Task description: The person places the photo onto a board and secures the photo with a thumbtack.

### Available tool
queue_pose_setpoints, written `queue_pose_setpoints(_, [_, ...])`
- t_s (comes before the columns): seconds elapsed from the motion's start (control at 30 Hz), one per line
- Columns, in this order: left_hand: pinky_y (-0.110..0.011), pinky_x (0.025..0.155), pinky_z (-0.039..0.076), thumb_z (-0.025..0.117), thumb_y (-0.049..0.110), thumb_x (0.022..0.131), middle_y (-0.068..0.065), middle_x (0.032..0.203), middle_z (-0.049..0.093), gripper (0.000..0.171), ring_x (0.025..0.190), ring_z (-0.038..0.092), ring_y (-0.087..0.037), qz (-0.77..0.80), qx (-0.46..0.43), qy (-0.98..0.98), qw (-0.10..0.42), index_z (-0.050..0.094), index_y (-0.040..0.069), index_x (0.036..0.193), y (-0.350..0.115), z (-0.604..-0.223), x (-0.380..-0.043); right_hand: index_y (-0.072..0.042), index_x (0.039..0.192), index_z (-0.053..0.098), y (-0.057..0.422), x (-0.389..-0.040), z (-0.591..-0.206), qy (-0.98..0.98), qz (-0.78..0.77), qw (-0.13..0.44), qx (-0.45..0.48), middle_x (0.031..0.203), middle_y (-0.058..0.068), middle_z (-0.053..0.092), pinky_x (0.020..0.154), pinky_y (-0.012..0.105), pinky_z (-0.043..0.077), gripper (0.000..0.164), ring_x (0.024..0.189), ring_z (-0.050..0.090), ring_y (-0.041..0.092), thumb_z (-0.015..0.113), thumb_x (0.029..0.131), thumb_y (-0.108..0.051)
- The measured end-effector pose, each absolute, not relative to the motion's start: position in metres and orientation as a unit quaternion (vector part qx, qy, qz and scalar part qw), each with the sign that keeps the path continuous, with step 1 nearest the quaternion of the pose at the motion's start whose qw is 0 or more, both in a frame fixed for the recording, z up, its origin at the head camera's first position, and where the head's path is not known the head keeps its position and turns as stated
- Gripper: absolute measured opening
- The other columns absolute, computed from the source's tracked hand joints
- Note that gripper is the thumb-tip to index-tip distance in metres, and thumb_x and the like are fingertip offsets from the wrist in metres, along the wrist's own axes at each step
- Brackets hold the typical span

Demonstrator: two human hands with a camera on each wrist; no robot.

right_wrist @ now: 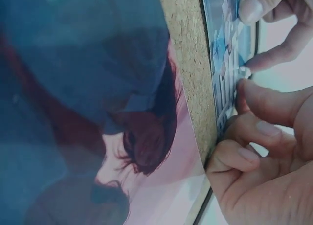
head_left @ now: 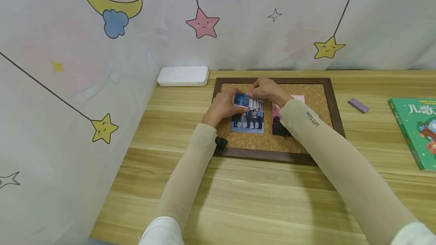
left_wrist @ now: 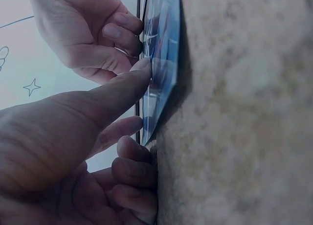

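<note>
A corkboard (head_left: 245, 141) in a dark wooden frame lies on the table. On its left half is a photo (head_left: 253, 125) of several people standing in front of a building. My left hand (head_left: 223, 105) presses this photo with an outstretched thumb (left_wrist: 117, 95), its index finger reaching toward the top edge. In the left wrist view the photo's edge lifts slightly off the cork. My right hand (head_left: 267, 89) pinches a small clear push pin (right_wrist: 244, 71) at the photo's upper part. Under my right wrist is a second, pink photo (right_wrist: 151, 195) with a dark-haired figure, partly covered in the head view.
A white case (head_left: 182, 76) stands at the back left against the curtain. Right of the board lie a small purple block (head_left: 358, 105) and a green book (head_left: 412, 135). A white curtain (head_left: 245, 44) with stars and a moon borders the table behind and on the left.
</note>
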State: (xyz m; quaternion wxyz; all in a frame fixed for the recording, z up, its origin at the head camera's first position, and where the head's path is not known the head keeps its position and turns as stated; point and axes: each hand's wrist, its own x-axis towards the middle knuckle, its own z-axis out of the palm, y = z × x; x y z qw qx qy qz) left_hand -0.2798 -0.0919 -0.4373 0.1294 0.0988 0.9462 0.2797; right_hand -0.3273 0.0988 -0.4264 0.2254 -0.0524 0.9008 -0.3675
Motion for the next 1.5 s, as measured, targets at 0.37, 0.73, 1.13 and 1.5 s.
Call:
queue_pose_setpoints(0.37, [-0.057,0.121,0.045,0.086,0.041,0.092,-0.01,0.152,0.064,0.068,0.139,0.057,-0.034,0.274,0.097,0.948,0.129,0.058,0.021,0.15,-0.0921,-0.4361,-0.2796,-0.007,0.101,0.073,0.0986,-0.323,-0.4274,0.896,-0.383,0.206,-0.089,0.115,0.012,0.068,0.087,0.036,0.046,0.009,0.096,0.057,0.026,0.078,0.096,-0.012])
queue_pose_setpoints(0.73, [-0.056,0.123,0.042,0.087,0.041,0.092,-0.008,0.153,0.063,0.069,0.142,0.056,-0.034,0.275,0.093,0.948,0.128,0.058,0.021,0.151,-0.0913,-0.4361,-0.2796,-0.001,0.107,0.073,0.107,-0.3259,-0.4252,0.875,-0.423,0.22,-0.083,0.1,0.007,0.06,0.073,0.03,0.044,0.011,0.087,0.055,0.021,0.066,0.104,-0.008])
queue_pose_setpoints(1.13, [-0.054,0.121,0.044,0.087,0.04,0.092,-0.009,0.151,0.065,0.068,0.138,0.058,-0.032,0.28,0.099,0.947,0.123,0.059,0.02,0.15,-0.0925,-0.4355,-0.2789,-0.001,0.103,0.077,0.1053,-0.3291,-0.4314,0.886,-0.404,0.19,-0.126,0.096,0.007,0.068,0.074,0.031,0.045,0.012,0.086,0.056,0.022,0.067,0.104,-0.007])
queue_pose_setpoints(1.5, [-0.052,0.12,0.046,0.088,0.04,0.091,-0.008,0.15,0.065,0.068,0.135,0.059,-0.03,0.28,0.096,0.946,0.129,0.059,0.021,0.15,-0.0925,-0.4359,-0.2795,-0.002,0.099,0.077,0.1035,-0.3284,-0.4331,0.896,-0.377,0.172,-0.158,0.1,0.013,0.074,0.084,0.034,0.045,0.014,0.09,0.058,0.026,0.064,0.104,-0.002])
